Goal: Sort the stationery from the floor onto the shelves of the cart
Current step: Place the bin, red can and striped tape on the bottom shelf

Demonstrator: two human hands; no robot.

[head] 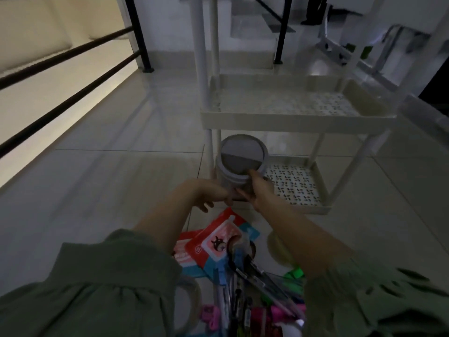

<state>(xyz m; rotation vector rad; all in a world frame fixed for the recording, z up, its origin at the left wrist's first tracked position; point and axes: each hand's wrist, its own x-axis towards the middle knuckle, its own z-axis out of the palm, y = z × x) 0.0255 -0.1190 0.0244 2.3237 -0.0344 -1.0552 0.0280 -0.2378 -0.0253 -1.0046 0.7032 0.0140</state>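
Bare tiled floor [102, 181] lies open left of the white cart [286, 117], whose middle shelf [291, 103] holds nothing. Both hands, left hand [218, 194] and right hand [260, 190], curl round a grey round lidded jar [240, 159] at the left end of the bottom shelf [296, 188]. Pens, clips and red packets form a stationery pile [240, 271] on the floor between the forearms.

Dim and grainy — the only warm light falls on the wall [48, 76] at left; edges bow, the sleeves [102, 288] blur, floor [121, 147] faintly glossy
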